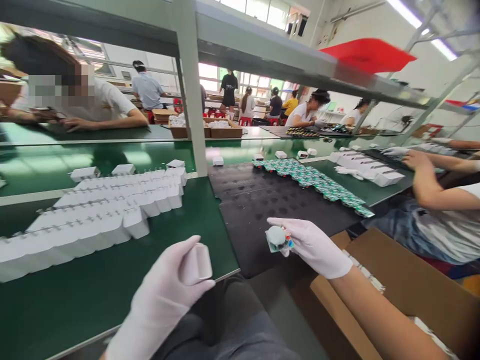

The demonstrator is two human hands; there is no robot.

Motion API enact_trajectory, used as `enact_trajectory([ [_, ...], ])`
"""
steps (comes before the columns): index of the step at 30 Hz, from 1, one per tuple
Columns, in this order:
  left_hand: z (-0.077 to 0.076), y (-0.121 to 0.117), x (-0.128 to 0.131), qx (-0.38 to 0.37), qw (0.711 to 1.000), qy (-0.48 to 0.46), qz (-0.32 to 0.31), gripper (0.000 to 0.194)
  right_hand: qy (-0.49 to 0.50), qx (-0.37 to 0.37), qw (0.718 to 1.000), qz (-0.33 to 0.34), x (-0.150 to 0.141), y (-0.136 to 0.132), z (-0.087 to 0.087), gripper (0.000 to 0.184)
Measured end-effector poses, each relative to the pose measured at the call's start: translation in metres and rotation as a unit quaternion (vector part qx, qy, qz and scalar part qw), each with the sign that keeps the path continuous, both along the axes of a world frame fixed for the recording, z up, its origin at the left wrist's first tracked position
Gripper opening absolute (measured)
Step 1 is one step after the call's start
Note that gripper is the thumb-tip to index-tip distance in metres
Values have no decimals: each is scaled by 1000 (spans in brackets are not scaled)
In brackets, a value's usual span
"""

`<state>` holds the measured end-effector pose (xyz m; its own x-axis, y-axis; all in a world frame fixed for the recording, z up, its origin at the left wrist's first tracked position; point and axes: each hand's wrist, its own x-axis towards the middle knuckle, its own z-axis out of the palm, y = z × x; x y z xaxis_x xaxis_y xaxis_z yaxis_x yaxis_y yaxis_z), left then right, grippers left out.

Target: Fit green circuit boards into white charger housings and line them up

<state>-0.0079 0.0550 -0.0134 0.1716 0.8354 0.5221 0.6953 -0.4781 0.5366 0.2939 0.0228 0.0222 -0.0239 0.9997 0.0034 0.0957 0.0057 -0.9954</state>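
Left hand (165,282) grips a white housing (201,262); right hand (315,246) grips a circuit module (277,239). Apparent step: pairing the parts; the next move likely calls for alignment.

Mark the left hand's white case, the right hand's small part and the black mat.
White case (204,261), head view: its exposed end.
Small part (277,235), head view: its pale round top.
Black mat (249,215), head view: its bare surface.

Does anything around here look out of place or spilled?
No spill or damage shows. The red piece juts over the edge of the overhead shelf, and one white housing, at the nearest row's right end, seems slightly turned from its neighbours.
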Motion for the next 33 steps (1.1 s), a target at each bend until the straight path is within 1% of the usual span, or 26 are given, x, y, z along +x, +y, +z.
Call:
enact_trajectory([
  [2, 3, -16, 14, -9, 1000, -11, -14, 56, 75, -56, 994, 58, -27, -5, 4, 45],
  [4, 4, -27, 22, -22, 999, -30, -36, 61, 122, -93, 983, 97, -47, -9, 8, 43],
  [8, 10, -39, 22, -26, 995, -58, -79, 67, 138, -94, 979, 114, -71, -13, 15, 40],
  [12, 14, -42, 18, 0, 994, -58, -94, 61, 148, -83, 979, 115, -79, -15, 19, 40],
  [15, 16, -43, 17, 17, 994, -53, -96, 60, 125, -67, 983, 113, -82, -16, 21, 36],
  [20, 17, -46, 17, 17, 996, -37, -80, 66, 97, -46, 988, 111, -83, -17, 21, 30],
  [23, 16, -48, 17, 0, 996, -32, -78, 64, 91, -37, 990, 104, -84, -18, 19, 32],
  [26, 15, -51, 18, -10, 996, -35, -82, 61, 82, -44, 990, 104, -87, -19, 17, 35],
  [29, 15, -52, 19, 11, 995, -30, -93, 58, 28, -32, 995, 95, -91, -20, 17, 33],
  [33, 16, -53, 21, 53, 993, -6, -103, 52, -54, -15, 997, 61, -97, -22, 20, 30],
])
